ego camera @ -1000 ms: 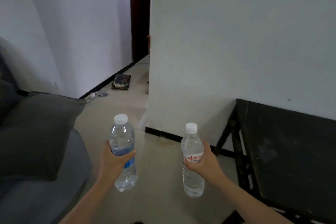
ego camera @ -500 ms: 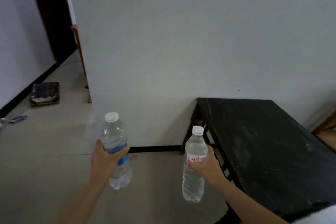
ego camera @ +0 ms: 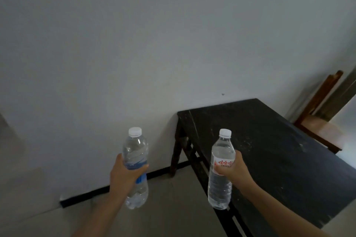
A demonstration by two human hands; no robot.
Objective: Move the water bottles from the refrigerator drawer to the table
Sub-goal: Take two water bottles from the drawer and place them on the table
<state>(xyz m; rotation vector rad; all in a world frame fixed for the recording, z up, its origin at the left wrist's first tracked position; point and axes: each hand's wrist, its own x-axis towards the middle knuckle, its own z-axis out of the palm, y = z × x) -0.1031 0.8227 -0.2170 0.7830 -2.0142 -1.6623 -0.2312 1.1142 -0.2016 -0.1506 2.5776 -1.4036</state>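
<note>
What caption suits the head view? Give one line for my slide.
Left hand grips a blue-labelled bottle, right hand a red-labelled bottle, both upright and capped, near the black table.

A single head-worn view looks forward and down, close over the dark worktop (ego camera: 269,140) by the white wall (ego camera: 154,44).

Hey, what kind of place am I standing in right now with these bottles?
Probably a sparsely furnished room in a home: a bare white wall with a black baseboard, a worn black table against it, and a wooden chair beyond.
</note>
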